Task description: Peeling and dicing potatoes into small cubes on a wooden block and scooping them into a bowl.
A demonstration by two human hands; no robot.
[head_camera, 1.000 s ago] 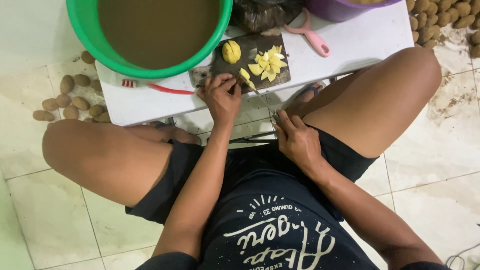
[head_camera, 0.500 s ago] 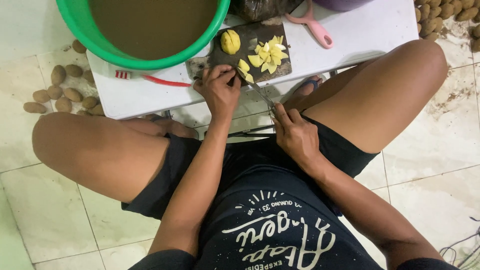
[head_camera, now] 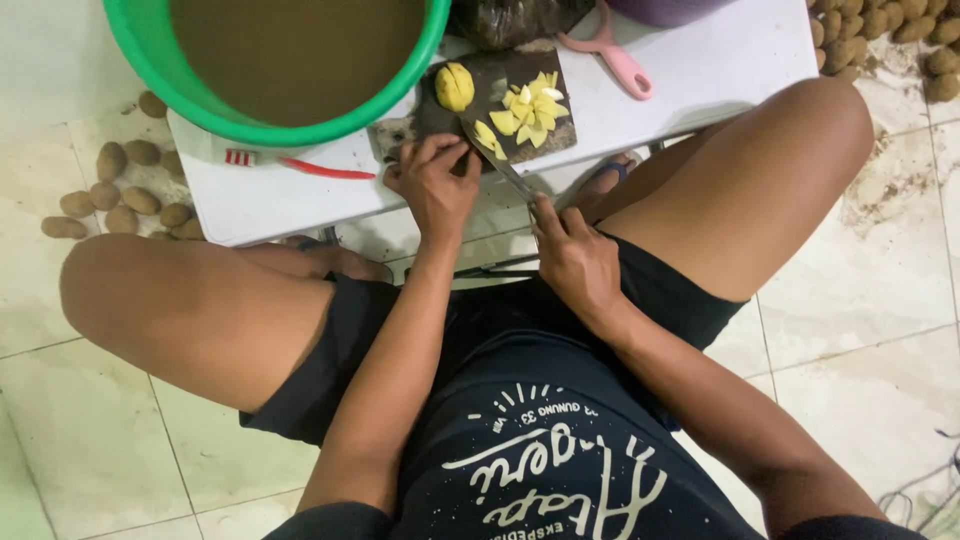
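Knife (head_camera: 500, 165) in the right hand (head_camera: 575, 260) lies on a slant, its long axis running from the handle at about 5 o'clock to the tip at 11 o'clock, the blade reaching onto the near edge of the dark cutting board (head_camera: 490, 110) on the low white bench (head_camera: 700, 90). The tip points toward the peeled yellow potato (head_camera: 454, 86), which sits at the board's far left corner. The right fingers are closed tight around the handle. The left hand (head_camera: 432, 185) rests at the board's near edge, at 9 o'clock from the blade, fingers curled narrow; whether they pinch a slice cannot be told. Yellow cut pieces (head_camera: 530, 105) are heaped at 1 o'clock from the knife tip.

Against the frame half a second earlier, the left hand has drawn slightly back from the board toward the body, the knife has kept its slant, and the camera has tipped, so the bench sits higher in view.

A green basin (head_camera: 140, 60) of brown water stands at 10 o'clock from the board. A pink peeler (head_camera: 615, 55) lies at 2 o'clock, a red toothbrush (head_camera: 310, 167) at 9 o'clock. Unpeeled brown potatoes (head_camera: 115, 195) are scattered on the tiled floor (head_camera: 880, 300) at far left and top right.
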